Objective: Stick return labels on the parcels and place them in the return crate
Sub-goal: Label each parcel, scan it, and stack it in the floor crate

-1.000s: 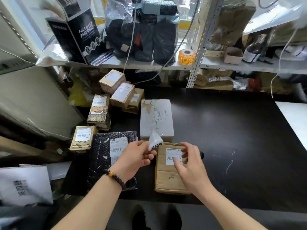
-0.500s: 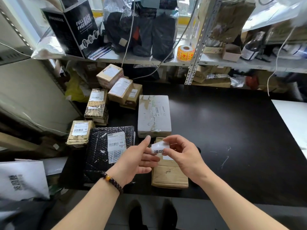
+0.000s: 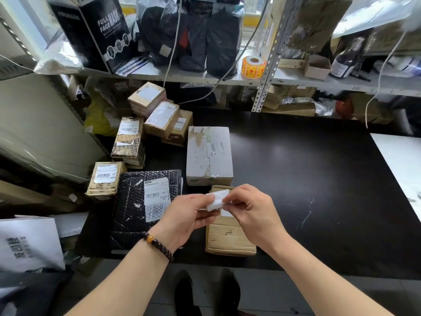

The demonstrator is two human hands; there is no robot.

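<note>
both hands meet above the near part of the table (image 3: 319, 179). the left hand (image 3: 186, 216) and the right hand (image 3: 252, 210) each pinch the small white return label (image 3: 216, 198) between thumb and forefinger, the left at its left end and the right at its right end. the other fingers (image 3: 205, 216) are loosely curled. the label is in the air, just above the far half of a brown parcel (image 3: 227, 240). its long axis runs left to right, and the right end is a little higher. the print on it is mostly covered and hard to read. the hands also hide most of the parcel's own sticker. the parcel lies flat, with its long axis pointing away from the person. a black bubble mailer (image 3: 134, 201) lies to the left of it. a white box (image 3: 208, 156) stands just behind it. far back on the shelf (image 3: 193, 76) is an orange sticker roll (image 3: 253, 67).
</note>
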